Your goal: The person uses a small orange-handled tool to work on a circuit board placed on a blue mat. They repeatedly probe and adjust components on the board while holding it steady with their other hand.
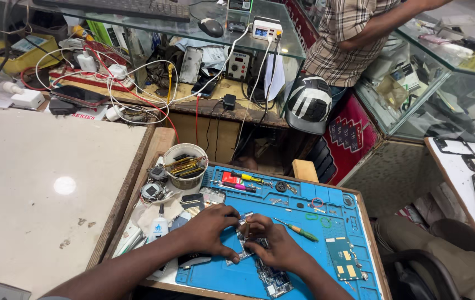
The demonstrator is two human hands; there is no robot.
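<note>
Here, left hand [210, 229] and right hand [273, 244] both pinch a small phone frame [244, 236] between them, its long axis running away from the person across the blue mat [304, 211].

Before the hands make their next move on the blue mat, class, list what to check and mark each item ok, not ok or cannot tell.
1. Both hands on the part: left hand and right hand grip the small phone frame from either side: ok.
2. Frame resting over the blue mat, not past its edge: ok.
3. Green-handled screwdriver within reach, lying beside the right hand: ok.
4. Circuit board lying apart from the hands: ok.
5. Small screws accounted for: too small to see: cannot tell.
6. Tool cup upright at the mat's far corner: ok.
</note>
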